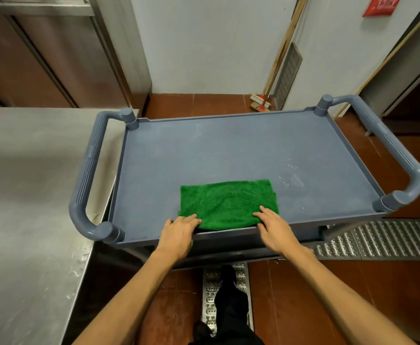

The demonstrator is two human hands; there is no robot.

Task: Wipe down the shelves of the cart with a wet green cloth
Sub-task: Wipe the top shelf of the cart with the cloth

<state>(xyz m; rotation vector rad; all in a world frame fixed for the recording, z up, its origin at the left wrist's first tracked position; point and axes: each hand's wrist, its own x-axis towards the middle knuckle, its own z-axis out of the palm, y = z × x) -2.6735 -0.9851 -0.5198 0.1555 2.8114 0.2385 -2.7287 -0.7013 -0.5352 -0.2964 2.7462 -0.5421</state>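
Risk, cloth over the rim: Your cloth [229,205] sits right against the near rim of the top shelf [229,145]. Drag it toward yourself and it could slide off and fall to the floor.
Risk, bunching: You only press its two near corners. On a forward push the far part may fold or ruck up, so you would wipe a narrow strip and not a full swath.
Risk, cart rolling: The wheels are out of view, so you cannot tell whether they are locked. A hard stroke could send the cart [87,175] away from you, toward the wall.
Risk, missed areas: Droplets [291,178] lie just right of the cloth, and the far half of the shelf looks dull and streaked. The raised corners by the posts are easy to skip. The lower shelves are hidden underneath and look not yet done.
Left grip: Your left hand [179,232] lies flat, fingers straight, tips on the cloth's near left corner. It clamps nothing.
Right grip: Your right hand [276,230] does the same on the near right corner, fingers spread apart and not curled round the cloth.
Cloth, place: Near middle of the top shelf, between your hands.
Cloth, look: Bright green terry with a nubbly pile, laid flat as a neat rectangle, seemingly folded. One loose thread shows at its left edge.
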